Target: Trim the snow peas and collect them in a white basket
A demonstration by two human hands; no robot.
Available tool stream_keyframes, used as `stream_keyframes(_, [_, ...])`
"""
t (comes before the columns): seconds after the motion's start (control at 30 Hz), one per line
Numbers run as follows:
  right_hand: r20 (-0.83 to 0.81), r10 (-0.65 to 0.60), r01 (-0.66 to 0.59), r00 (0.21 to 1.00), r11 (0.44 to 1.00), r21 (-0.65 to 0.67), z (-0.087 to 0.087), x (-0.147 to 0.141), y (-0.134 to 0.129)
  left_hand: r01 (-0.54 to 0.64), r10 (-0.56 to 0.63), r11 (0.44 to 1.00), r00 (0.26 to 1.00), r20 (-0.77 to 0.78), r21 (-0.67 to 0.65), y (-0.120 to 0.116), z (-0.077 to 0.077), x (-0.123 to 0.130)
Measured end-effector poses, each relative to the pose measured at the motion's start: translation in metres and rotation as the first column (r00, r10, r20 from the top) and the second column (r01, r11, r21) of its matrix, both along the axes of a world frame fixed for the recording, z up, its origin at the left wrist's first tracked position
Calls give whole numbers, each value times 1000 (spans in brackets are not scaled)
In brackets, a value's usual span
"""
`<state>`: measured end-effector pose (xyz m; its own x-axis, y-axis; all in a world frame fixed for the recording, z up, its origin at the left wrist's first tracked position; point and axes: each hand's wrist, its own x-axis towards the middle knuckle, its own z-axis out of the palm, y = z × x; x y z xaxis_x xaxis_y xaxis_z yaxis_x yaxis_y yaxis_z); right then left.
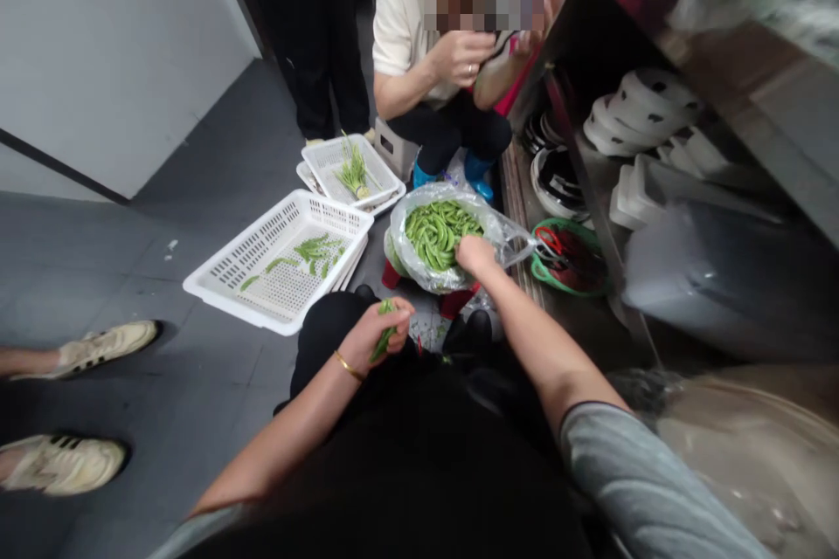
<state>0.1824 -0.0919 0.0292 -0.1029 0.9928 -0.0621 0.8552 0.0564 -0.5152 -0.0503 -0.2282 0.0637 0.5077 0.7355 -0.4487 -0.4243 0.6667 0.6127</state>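
My left hand [378, 335], with a gold bracelet at its wrist, is closed around several green pea pods [385, 330] above my knee. A clear plastic bag [401, 231], its mouth spread wide, holds a heap of green pea pods [436, 231] in front of me. My right hand [476, 257] reaches to the right side of this heap with its fingers curled down; what is in the fingertips is hidden. To the left of the bag, a large white perforated basket [253, 265] has a few loose pods [318, 251] lying in it.
Behind it, a smaller white basket [318, 155] holds a bundle of green stalks [354, 170]. A person [410, 44] in blue boots sits opposite. Red-handled scissors [549, 238] lie on a green basket [544, 272] beside the shelf. Another person's shoes [79, 463] stand at left.
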Motion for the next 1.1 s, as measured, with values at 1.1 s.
stream_keyframes(1.1, [-327, 461, -288, 825, 841, 459, 81, -38, -161, -260, 299, 943, 935, -192, 207, -19, 27, 16])
